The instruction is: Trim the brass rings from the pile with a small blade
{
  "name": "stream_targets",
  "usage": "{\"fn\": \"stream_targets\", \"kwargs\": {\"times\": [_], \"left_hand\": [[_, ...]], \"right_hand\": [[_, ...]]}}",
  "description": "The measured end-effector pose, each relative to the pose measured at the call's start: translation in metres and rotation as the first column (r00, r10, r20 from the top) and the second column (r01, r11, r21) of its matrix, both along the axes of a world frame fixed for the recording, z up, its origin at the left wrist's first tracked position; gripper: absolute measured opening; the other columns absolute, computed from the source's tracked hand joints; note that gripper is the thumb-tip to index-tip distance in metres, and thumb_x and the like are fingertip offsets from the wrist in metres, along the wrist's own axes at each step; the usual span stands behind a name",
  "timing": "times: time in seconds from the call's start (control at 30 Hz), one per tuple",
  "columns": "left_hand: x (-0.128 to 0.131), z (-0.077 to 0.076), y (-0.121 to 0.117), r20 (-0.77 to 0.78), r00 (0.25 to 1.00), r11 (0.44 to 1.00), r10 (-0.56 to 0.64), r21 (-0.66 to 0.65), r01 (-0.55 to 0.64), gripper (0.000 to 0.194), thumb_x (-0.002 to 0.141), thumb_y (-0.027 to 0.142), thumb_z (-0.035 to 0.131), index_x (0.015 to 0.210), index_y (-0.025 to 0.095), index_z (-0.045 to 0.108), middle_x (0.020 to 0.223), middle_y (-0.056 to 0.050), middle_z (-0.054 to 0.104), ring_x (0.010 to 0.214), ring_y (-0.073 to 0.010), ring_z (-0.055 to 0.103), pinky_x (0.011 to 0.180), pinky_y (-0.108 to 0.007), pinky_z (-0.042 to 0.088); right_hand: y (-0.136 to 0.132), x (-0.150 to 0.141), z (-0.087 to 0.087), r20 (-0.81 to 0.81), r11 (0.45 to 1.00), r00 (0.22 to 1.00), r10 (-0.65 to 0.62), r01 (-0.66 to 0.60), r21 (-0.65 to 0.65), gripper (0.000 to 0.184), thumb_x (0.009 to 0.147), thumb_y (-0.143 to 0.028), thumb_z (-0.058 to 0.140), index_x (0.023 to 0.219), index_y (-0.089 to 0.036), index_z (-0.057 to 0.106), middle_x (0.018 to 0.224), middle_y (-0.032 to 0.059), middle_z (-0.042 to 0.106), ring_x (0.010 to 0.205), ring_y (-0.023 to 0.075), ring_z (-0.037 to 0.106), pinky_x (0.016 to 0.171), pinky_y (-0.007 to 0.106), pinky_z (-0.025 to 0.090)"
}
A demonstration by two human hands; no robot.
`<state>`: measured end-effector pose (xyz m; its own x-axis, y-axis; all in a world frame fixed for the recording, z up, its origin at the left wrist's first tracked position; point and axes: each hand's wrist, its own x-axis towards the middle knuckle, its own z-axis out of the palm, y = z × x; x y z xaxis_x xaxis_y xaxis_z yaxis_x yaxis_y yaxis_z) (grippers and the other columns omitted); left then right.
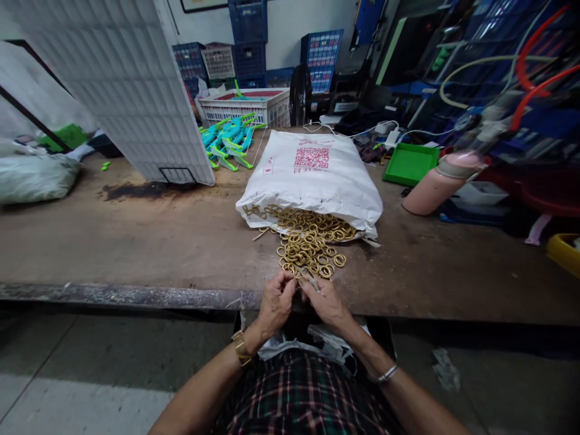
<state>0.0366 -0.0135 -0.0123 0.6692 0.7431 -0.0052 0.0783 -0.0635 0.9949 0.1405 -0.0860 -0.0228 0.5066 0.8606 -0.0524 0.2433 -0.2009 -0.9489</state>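
Observation:
A white sack (312,178) with red print lies on the brown worktable (136,241), its mouth toward me. Several gold rings (308,241) spill from it in a heap. My left hand (275,302) and my right hand (324,302) meet at the table's front edge, just below the heap. Both have their fingers curled and pinched together over something small, perhaps a ring; it is too hidden to name. A gold watch is on my left wrist, a silver bracelet on my right. A dark container with a plastic bag (312,341) sits at my lap under the hands.
A large white panel (122,84) leans at the back left. Turquoise plastic parts (229,142) and a white basket (247,106) sit behind the sack. A green tray (410,163) and a pink bottle (437,184) lie to the right. Blue crates line the wall.

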Motion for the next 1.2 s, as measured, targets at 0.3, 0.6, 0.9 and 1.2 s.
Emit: {"fn": "stream_targets", "kwargs": {"times": [0.3, 0.6, 0.9, 1.2], "left_hand": [[-0.007, 0.005, -0.009, -0.002, 0.999, 0.994, -0.047, -0.102, 0.047, 0.021, 0.08, 0.036, 0.049, 0.075, 0.016, 0.055, 0.064, 0.001, 0.055, 0.055, -0.0082, 0.045, 0.054, -0.019, 0.035], [-0.014, 0.009, -0.011, -0.049, 0.99, 0.901, -0.133, -0.423, 0.1, 0.033, 0.075, 0.049, 0.051, 0.072, 0.017, 0.048, 0.055, 0.005, 0.046, 0.04, -0.0037, 0.034, 0.039, -0.017, 0.023], [-0.02, 0.008, -0.013, 0.01, 0.996, 0.88, -0.092, -0.468, 0.086, 0.035, 0.073, 0.052, 0.052, 0.072, 0.017, 0.047, 0.054, 0.006, 0.045, 0.039, -0.003, 0.032, 0.037, -0.016, 0.022], [-0.018, 0.011, -0.01, -0.022, 0.997, 0.909, -0.069, -0.413, 0.054, 0.034, 0.075, 0.05, 0.051, 0.072, 0.017, 0.047, 0.055, 0.006, 0.044, 0.039, -0.0031, 0.03, 0.037, -0.016, 0.021]], "right_hand": [[0.001, -0.004, -0.005, -0.315, 0.997, 0.946, -0.074, 0.066, -0.037, 0.037, 0.075, -0.05, 0.045, 0.056, -0.018, 0.047, 0.038, -0.0092, 0.029, 0.035, 0.0052, 0.023, 0.037, 0.019, 0.019], [0.002, -0.006, -0.003, -0.16, 0.997, 0.985, -0.071, 0.071, -0.001, 0.026, 0.071, -0.039, 0.048, 0.057, -0.018, 0.047, 0.052, -0.0056, 0.042, 0.049, 0.0074, 0.034, 0.048, 0.02, 0.029], [-0.005, -0.002, 0.001, 0.057, 0.998, 0.997, -0.05, 0.052, -0.029, 0.024, 0.078, -0.033, 0.039, 0.066, -0.017, 0.053, 0.056, -0.0012, 0.051, 0.054, 0.011, 0.045, 0.053, 0.022, 0.033], [-0.014, -0.004, 0.003, 0.509, 0.968, 0.83, 0.228, -0.137, -0.209, 0.016, 0.073, -0.011, 0.038, 0.073, -0.019, 0.053, 0.063, 0.0001, 0.057, 0.057, 0.0117, 0.048, 0.054, 0.022, 0.027]]}}
